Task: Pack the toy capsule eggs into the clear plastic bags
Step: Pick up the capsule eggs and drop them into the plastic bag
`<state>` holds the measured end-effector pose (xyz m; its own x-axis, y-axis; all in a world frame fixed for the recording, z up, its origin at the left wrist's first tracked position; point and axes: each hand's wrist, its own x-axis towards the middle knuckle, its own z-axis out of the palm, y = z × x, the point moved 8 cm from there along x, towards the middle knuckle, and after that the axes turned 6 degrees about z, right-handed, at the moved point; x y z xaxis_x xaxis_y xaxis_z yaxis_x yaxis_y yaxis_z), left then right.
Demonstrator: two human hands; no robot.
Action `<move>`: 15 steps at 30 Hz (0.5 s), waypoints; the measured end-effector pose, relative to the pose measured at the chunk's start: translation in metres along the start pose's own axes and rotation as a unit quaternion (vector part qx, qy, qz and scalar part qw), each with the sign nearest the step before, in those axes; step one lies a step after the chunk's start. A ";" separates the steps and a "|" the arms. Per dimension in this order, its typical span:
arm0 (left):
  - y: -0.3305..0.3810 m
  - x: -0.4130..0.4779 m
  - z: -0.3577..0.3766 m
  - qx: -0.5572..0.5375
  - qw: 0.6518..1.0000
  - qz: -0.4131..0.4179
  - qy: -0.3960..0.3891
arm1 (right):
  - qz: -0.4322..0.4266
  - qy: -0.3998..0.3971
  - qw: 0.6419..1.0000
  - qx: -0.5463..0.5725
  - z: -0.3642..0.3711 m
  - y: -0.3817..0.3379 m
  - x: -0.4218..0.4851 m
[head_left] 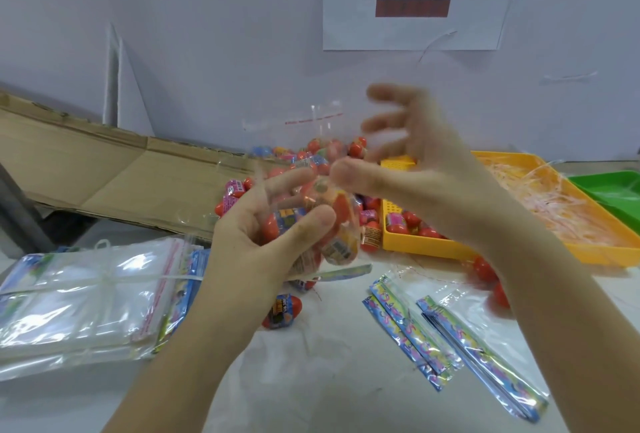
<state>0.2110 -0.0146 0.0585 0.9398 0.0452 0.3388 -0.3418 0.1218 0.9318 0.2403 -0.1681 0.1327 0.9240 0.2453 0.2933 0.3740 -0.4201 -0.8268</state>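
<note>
The left hand [263, 235] curls its fingers and thumb around a clear plastic bag [311, 186] holding several red toy capsule eggs [332, 224], clamped between thumb and fingertips. The right hand [422, 169], blurred, hovers just above the bag's mouth, fingers spread apart, gripping nothing.

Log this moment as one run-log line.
left hand: grips clear bag holding capsule eggs | right hand: open, blurred, above bag | loose egg on table | step: filling
</note>
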 end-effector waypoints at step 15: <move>0.004 -0.001 -0.015 -0.091 0.988 0.018 0.126 | 0.091 -0.119 0.954 0.261 0.019 0.020 0.007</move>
<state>0.2088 0.0012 0.0594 0.9049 0.2957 0.3062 -0.3905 0.2901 0.8737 0.2526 -0.1585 0.1091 0.9028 0.4265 0.0556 0.0606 0.0017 -0.9982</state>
